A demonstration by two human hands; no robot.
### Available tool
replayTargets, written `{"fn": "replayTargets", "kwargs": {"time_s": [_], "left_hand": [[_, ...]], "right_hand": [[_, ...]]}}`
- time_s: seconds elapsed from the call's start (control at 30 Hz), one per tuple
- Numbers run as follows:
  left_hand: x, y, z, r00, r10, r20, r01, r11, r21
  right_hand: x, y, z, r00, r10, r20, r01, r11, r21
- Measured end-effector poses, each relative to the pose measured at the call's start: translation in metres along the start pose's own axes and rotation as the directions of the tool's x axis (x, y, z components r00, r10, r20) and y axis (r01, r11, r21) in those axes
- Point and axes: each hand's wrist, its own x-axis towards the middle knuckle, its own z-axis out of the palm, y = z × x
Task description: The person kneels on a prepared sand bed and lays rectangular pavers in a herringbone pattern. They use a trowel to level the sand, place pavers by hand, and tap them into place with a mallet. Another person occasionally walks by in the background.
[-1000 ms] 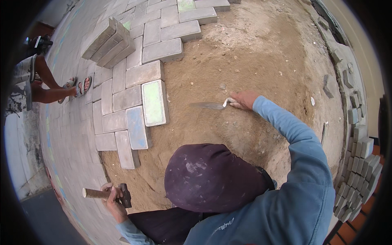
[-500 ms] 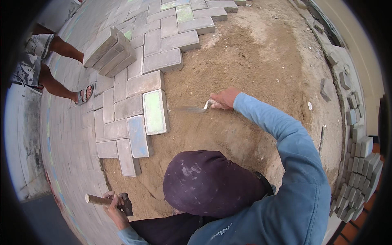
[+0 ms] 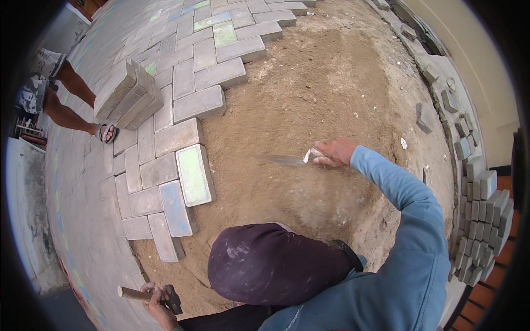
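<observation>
R hand [image 3: 338, 151] gripping trowel [image 3: 287, 160], blade flat on sand bed [image 3: 331, 83] — shifted left vs earlier. L hand [image 3: 156, 298] clenched on hammer [image 3: 144, 295] by pavers [image 3: 193, 174]. Loose paver stack [image 3: 128, 95] left; bystander's legs [image 3: 72, 110] moved up-left.

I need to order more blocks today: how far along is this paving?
Done: paving blocks cover the left part. In hand: the right hand draws a trowel over the sand bed; the left hand holds a hammer. Left: the bare sand; block stacks wait at right.
</observation>
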Motion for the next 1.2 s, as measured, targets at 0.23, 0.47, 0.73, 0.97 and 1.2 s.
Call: {"fn": "replayTargets", "kwargs": {"time_s": [0.23,0.47,0.73,0.97,1.2], "left_hand": [[0.015,-0.01,0.001,0.999,-0.025,0.03,0.021,0.992,0.128],[0.009,-0.004,0.001,0.998,0.026,0.062,-0.034,0.991,0.131],[0.069,-0.038,-0.064,0.786,-0.546,0.291,0.603,0.781,-0.162],[0.043,-0.031,0.042,0.954,-0.157,0.256,0.105,0.973,0.205],[0.046,-0.019,0.043,0.963,-0.146,0.227,0.072,0.95,0.303]], "right_hand": [[-0.003,0.103,0.007,0.982,0.174,0.077,-0.166,0.981,-0.102],[0.041,0.172,-0.055,0.619,0.758,-0.204,-0.712,0.652,0.26],[-0.186,0.02,0.106,0.34,0.927,0.159,-0.147,-0.115,0.982],[-0.163,-0.101,0.211,0.038,0.877,0.479,0.538,-0.422,0.73],[-0.008,0.043,0.124,-0.041,0.921,0.387,0.795,-0.205,0.571]]}}
